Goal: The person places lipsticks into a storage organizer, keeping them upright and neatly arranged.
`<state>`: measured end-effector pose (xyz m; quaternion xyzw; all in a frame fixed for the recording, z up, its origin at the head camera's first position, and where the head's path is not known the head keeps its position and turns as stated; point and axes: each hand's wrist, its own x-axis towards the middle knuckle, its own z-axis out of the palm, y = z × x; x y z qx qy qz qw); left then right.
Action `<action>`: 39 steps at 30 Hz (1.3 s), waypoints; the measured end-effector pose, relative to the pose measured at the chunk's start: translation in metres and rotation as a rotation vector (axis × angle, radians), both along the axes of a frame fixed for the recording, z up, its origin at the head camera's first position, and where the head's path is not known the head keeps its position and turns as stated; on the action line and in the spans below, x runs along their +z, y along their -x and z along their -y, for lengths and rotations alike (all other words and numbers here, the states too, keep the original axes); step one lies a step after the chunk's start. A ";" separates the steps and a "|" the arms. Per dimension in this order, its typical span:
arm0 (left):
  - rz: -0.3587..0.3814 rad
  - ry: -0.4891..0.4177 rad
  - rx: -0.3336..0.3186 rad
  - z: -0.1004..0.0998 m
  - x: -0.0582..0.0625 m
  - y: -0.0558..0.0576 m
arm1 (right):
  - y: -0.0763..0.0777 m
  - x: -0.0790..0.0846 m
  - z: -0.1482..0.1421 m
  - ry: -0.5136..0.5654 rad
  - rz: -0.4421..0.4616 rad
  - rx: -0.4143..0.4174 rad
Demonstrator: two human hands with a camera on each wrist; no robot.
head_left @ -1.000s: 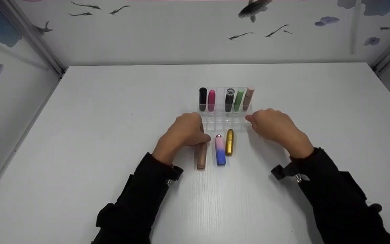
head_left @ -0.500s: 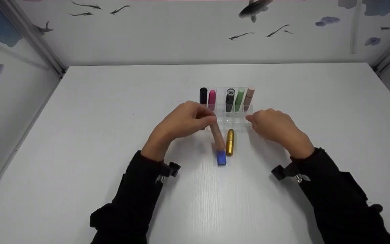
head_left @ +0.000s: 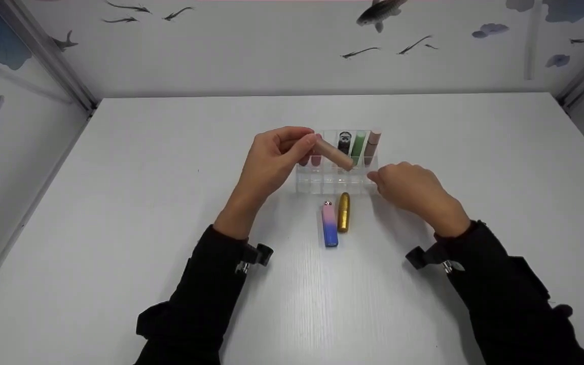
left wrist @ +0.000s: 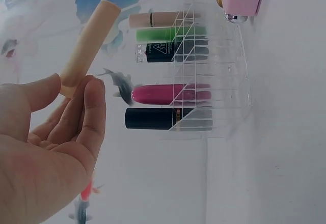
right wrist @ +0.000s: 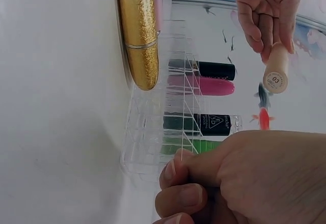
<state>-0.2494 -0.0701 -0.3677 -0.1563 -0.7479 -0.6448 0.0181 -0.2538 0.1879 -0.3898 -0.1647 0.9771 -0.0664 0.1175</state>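
My left hand (head_left: 271, 159) pinches one end of a beige lipstick tube (head_left: 335, 154) between thumb and fingers. The tube is raised above a clear plastic lipstick rack (head_left: 317, 187), tilted, its base marked 03 in the right wrist view. My right hand (head_left: 411, 192) has curled fingers gripping the rack's right end. Upright in the back row stand a black tube (left wrist: 153, 118), a pink one (left wrist: 158, 94), a black one with a clear cap (left wrist: 160, 52), a green one (left wrist: 153, 34) and a pale brown one (left wrist: 147, 20). A gap separates the pink tube from the clear-capped one.
In front of the rack, a pink-to-blue tube (head_left: 329, 225) and a gold lipstick (head_left: 343, 213) lie side by side on the white table (head_left: 170, 203). Printed panels with fish stand along the back and left side.
My left hand has lifted the beige tube from the table, left of the pink-to-blue tube, and carried it up over the rack, tilting it. My right hand has stayed at the rack's end.
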 end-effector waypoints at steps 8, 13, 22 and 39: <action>0.016 -0.023 0.011 -0.003 -0.001 0.000 | -0.010 0.025 0.000 0.185 -0.090 -0.043; 0.000 -0.010 0.020 -0.003 -0.001 0.000 | -0.024 0.042 0.011 0.379 -0.200 0.007; 0.006 -0.035 -0.011 -0.003 -0.002 0.000 | -0.023 0.032 0.019 0.421 -0.126 0.118; 0.153 -0.198 -0.112 -0.003 -0.002 0.000 | -0.026 0.034 0.020 0.463 -0.144 0.169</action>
